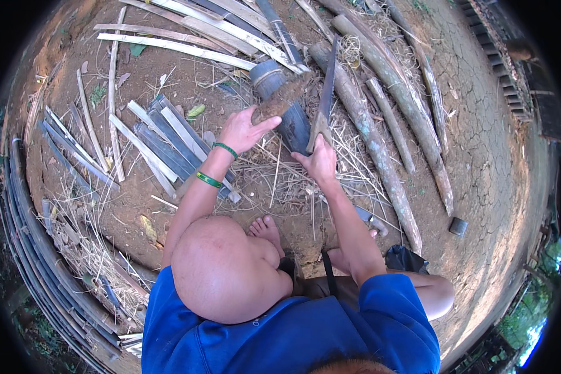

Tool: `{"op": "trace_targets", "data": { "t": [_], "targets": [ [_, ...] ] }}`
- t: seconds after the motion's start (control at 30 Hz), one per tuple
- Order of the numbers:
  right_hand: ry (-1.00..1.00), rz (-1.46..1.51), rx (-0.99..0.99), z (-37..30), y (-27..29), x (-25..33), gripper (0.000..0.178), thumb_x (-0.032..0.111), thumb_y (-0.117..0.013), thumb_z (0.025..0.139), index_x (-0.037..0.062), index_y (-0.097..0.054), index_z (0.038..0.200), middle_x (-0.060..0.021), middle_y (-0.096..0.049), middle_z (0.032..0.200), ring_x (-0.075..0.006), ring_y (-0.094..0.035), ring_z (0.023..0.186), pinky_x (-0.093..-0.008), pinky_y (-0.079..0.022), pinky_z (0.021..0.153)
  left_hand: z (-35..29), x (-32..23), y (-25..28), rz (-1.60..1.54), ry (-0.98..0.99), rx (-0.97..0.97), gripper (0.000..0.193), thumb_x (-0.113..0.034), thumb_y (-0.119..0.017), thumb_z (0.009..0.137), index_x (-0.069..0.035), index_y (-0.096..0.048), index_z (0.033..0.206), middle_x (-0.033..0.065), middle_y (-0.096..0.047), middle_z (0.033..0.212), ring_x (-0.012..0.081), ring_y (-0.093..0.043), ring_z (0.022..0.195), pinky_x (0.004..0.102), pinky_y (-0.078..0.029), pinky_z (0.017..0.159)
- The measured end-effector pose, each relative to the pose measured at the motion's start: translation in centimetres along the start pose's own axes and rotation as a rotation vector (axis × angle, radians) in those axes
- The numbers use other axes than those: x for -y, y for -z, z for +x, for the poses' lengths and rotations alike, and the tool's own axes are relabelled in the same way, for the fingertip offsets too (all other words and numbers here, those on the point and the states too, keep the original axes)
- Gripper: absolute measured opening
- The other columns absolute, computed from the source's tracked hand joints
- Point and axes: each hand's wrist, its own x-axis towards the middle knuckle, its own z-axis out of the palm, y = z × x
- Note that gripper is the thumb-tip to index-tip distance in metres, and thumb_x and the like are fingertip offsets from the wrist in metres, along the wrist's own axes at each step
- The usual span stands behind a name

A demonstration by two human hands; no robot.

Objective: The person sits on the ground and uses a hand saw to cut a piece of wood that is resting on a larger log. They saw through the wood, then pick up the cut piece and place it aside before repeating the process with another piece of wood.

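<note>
My left hand (244, 131) is closed around the near end of a rough brown piece (287, 98), perhaps wood or a husk. This lies across a thick dark bamboo section (293, 128), hiding its middle. My right hand (321, 161) grips the wooden handle (321, 126) of a hand saw whose long dark blade (330, 81) tapers away from me, just right of the bamboo. Whether the blade touches the bamboo I cannot tell. Thin shavings (280, 168) lie on the soil beneath both hands.
Split bamboo strips (174, 42) fan out at the far left, and shorter split pieces (174, 134) lie nearer. Several wooden poles (368, 121) stretch along the right. Long bamboo poles (34, 249) curve along the left edge. A small dark block (458, 226) sits on the right.
</note>
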Motion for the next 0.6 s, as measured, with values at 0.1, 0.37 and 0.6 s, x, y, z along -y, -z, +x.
{"op": "trace_targets", "data": {
  "t": [0.1,0.37,0.6],
  "targets": [
    [-0.033,0.192,-0.122,-0.1,1.7,1.1,0.035,0.027,-0.08,0.087,-0.0034,-0.064,0.095,-0.02,-0.071,0.083,-0.0338,-0.072,0.075,-0.0423,-0.056,0.07,0.6,2.9,-3.1,0.191,0.021,0.037,0.096,-0.078,-0.064,0.08,0.003,-0.061,0.131,0.026,-0.072,0.085,0.0393,-0.073,0.089,0.0486,-0.056,0.082],
    [-0.027,0.503,-0.159,-5.6,9.1,2.6,0.021,0.017,-0.072,0.094,0.0014,-0.063,0.082,-0.0019,-0.055,0.062,-0.0109,-0.048,0.054,-0.0306,-0.039,0.052,-0.2,2.4,-7.7,0.211,0.04,-0.101,0.078,-0.073,-0.062,0.085,0.0,-0.062,0.112,0.0294,-0.071,0.086,0.0472,-0.07,0.093,0.0537,-0.055,0.084],
    [-0.053,0.623,-0.109,-8.3,9.9,1.7,0.034,0.023,-0.06,0.097,-0.0002,-0.059,0.073,-0.0038,-0.056,0.061,-0.0134,-0.052,0.054,-0.03,-0.039,0.054,1.5,1.0,-7.9,0.292,0.126,-0.157,0.083,-0.078,-0.059,0.083,-0.002,-0.068,0.113,0.0302,-0.071,0.086,0.0446,-0.071,0.089,0.052,-0.057,0.08]
  ]
}}
